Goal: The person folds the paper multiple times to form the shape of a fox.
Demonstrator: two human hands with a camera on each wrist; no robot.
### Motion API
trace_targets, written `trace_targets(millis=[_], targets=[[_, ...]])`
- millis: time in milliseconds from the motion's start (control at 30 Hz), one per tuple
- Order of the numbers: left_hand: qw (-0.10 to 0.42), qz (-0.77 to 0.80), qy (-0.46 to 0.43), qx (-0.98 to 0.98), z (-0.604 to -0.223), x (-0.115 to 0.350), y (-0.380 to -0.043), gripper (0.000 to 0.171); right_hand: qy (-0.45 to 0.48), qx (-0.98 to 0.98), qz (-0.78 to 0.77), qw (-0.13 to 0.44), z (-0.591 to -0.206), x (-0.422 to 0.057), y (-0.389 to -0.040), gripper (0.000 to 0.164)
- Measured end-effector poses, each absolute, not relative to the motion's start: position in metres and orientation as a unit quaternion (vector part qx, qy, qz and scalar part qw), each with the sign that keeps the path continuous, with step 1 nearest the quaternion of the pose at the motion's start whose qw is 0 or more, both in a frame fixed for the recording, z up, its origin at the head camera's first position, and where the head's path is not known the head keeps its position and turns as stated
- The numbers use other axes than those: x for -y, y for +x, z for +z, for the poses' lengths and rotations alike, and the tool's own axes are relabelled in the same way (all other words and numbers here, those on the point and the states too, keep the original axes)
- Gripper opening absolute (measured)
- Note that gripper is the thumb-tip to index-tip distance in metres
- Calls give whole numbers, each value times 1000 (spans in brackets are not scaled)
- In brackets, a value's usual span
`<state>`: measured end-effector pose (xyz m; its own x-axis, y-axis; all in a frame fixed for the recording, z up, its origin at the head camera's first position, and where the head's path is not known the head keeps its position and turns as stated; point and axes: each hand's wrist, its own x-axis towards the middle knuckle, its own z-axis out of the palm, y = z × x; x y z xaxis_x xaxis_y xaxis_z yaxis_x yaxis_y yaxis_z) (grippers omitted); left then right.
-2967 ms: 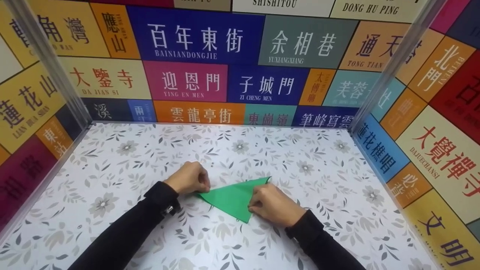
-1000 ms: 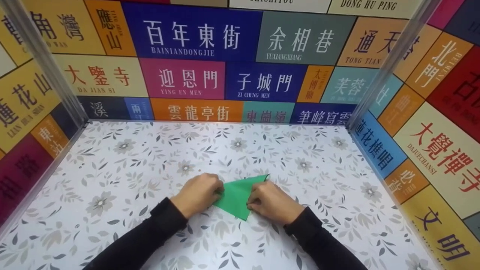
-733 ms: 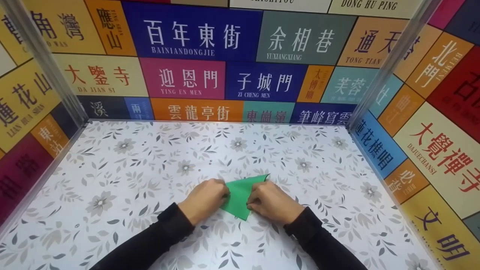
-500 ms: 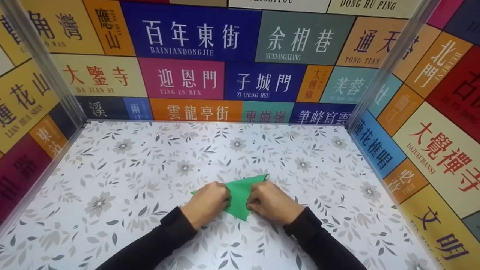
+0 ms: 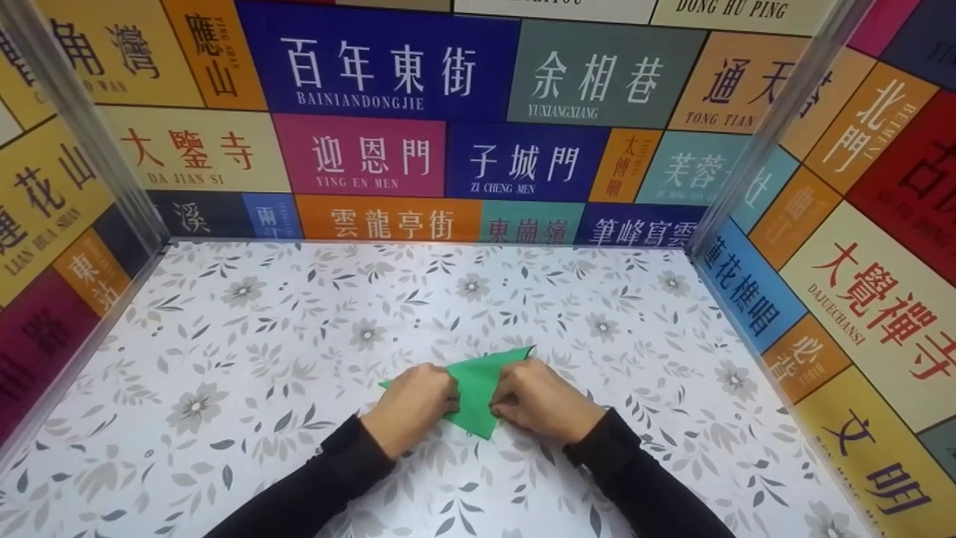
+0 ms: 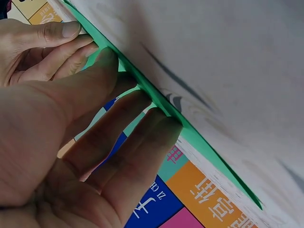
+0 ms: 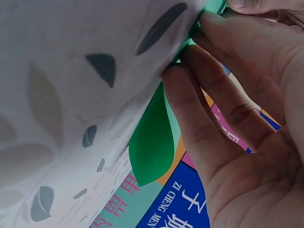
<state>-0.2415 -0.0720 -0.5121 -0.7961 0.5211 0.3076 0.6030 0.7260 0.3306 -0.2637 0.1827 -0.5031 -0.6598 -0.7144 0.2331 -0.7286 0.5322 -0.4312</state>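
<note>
On the floral table [image 5: 246, 336], both hands [image 5: 414, 400] [image 5: 545, 400], closer together than before, press green paper [image 5: 476, 385].

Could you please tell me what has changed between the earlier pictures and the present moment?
The left hand has moved rightward from the left corner of the green paper to about its middle, nearer the right hand. That corner now sticks out past the left hand. The right hand stayed at the paper's right side, and the paper lies about where it was.
</note>
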Motion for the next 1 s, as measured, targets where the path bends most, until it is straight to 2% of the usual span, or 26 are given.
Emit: trace_targets(millis=[333,633,1000], targets=[[110,-209,-297,925,-513,75,-238,18,399,875,272,21,-493,-178,-275,8],[90,-222,-304,922,-513,75,-240,15,382,886,263,23,-477,-173,-309,12],[88,-221,-314,919,-512,74,-241,17,388,888,247,-31,-473,-149,-339,9]])
